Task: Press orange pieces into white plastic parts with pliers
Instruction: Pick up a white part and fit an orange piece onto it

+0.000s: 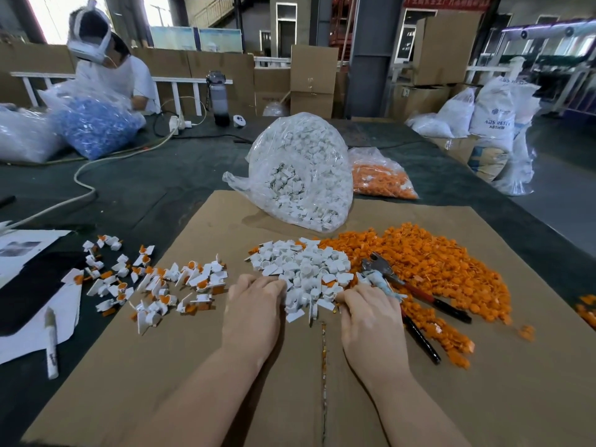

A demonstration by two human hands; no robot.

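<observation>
Head view, down over cardboard [225,366]

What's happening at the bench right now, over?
Both hands, left hand and right hand, at the white parts pile. Pliers lying unused on orange pieces. Nothing blocking.

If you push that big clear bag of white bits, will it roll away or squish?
Probably squish. The big clear bag is thin crinkled plastic stuffed with loose white pieces, so it should sag and shift rather than roll. Its mouth looks open toward the cardboard, so pieces might spill. Stuffed this full, it is likely heavy.
</observation>
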